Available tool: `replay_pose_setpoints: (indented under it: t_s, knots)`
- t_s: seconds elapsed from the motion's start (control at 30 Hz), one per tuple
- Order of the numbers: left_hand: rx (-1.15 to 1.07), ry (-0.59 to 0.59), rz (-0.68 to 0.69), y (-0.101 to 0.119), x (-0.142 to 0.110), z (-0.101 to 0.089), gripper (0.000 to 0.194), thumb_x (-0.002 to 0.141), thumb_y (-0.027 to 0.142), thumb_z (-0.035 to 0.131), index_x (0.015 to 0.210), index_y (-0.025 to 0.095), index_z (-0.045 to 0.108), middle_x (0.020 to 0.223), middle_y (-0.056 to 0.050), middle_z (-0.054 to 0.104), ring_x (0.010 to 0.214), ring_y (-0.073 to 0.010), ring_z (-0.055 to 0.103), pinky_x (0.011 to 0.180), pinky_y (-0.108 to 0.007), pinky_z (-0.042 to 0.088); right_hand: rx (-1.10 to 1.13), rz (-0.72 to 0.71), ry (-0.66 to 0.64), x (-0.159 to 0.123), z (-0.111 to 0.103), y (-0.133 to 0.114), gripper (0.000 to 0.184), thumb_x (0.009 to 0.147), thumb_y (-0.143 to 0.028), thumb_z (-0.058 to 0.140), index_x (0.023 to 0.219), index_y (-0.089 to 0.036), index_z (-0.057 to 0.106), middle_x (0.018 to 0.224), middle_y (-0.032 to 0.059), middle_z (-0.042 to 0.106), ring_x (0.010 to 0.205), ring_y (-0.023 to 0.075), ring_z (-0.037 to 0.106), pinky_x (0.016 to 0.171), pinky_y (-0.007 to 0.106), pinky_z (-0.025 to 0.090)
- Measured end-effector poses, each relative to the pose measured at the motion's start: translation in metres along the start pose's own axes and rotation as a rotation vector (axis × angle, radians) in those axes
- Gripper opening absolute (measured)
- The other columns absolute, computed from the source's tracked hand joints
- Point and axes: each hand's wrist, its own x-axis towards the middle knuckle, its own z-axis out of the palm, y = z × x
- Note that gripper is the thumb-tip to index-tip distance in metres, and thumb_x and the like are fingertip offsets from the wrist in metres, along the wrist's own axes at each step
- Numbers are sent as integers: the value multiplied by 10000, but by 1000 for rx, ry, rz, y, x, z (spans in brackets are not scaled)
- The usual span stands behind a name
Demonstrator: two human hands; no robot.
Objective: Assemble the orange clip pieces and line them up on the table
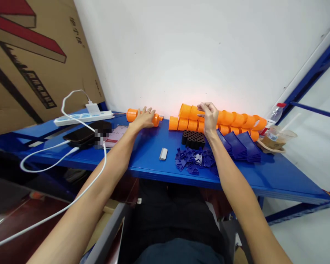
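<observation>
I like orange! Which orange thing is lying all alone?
The orange tube under the left hand. It lies apart, left of the big orange pile the right hand touches.

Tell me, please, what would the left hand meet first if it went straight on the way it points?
The left hand already rests on the orange tube; beyond that, probably the white wall.

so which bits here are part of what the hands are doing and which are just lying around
In hand:
left hand on orange tube
right hand on orange cups

Lying about:
phone
power strip
drink cup
bottle
</observation>
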Motion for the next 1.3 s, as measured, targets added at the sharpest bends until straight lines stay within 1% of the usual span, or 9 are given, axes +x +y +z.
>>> replay_pose_setpoints:
  t_s: [0.07, 0.17, 0.27, 0.4, 0.5, 0.63, 0.83, 1.1, 1.3]
  knots:
    - [-42, 58, 24, 6, 0, -5, 850, 911, 183, 574, 1727, 63, 366, 1826, -266, 292, 1725, -455, 185, 1358, -695, 186, -18, -14, 30, 1, 0, 2, 385, 800, -612, 716, 854, -256, 582, 880, 31, 687, 925, 210, 682, 670, 289, 570]
    - [-130, 177, 106, 23, 0, -9, 845, 960, 234, 575, 1751, 73, 322, 1823, -247, 317, 1721, -399, 240, 1389, -603, 191, -43, -41, 62, 2, -1, 4, 338, 780, -555, 724, 852, -252, 593, 850, 17, 671, 882, 197, 664, 649, 277, 563]
    - [-151, 120, 253, 45, 0, -4, 954, 940, 326, 686, 1763, 75, 274, 1827, -242, 313, 1720, -393, 240, 1399, -586, 166, -66, -67, 63, 3, -1, 5, 318, 793, -533, 717, 855, -251, 585, 849, 11, 658, 876, 195, 662, 641, 272, 557]
    - [-87, 27, 328, 66, 0, 9, 1011, 892, 320, 777, 1742, 88, 282, 1822, -261, 310, 1714, -426, 235, 1382, -643, 156, -90, -78, 63, 2, 0, 5, 302, 799, -520, 704, 854, -247, 585, 844, 9, 651, 866, 193, 653, 643, 275, 551]
    - [-67, 44, 333, 73, -2, 13, 852, 894, 226, 740, 1664, 103, 397, 1746, -261, 436, 1639, -417, 382, 1349, -625, 256, -88, -72, 63, 0, 1, 4, 285, 786, -500, 710, 840, -246, 593, 836, 7, 656, 867, 195, 647, 643, 277, 549]
    - [-46, 87, 315, 77, -4, 11, 619, 881, 66, 605, 1494, 26, 525, 1547, -306, 577, 1430, -411, 581, 1197, -547, 457, -77, -58, 55, -2, 2, 0, 262, 789, -483, 709, 831, -246, 607, 841, 13, 671, 890, 203, 651, 663, 291, 555]
    - [-45, 128, 292, 70, -7, 0, 523, 857, 135, 675, 1371, 125, 580, 1441, -247, 614, 1291, -404, 643, 1090, -528, 529, -82, -44, 61, -4, 4, -5, 257, 795, -490, 694, 816, -252, 600, 838, 12, 671, 897, 207, 642, 678, 302, 539]
    - [-208, 493, 216, 62, -14, -17, 709, 859, 142, 669, 1540, 99, 474, 1544, -258, 529, 1443, -434, 517, 1198, -571, 476, -120, -47, -69, -12, 13, -8, 346, 855, -584, 686, 840, -250, 596, 863, 33, 701, 883, 202, 668, 751, 329, 567]
    - [-263, 787, 369, 76, -17, -14, 755, 891, 126, 631, 1603, 190, 388, 1542, -224, 548, 1461, -389, 525, 1235, -600, 479, -75, 162, -323, -21, 25, -6, 736, 764, -864, 774, 1114, -228, 646, 978, 65, 738, 782, 201, 725, 515, 264, 531]
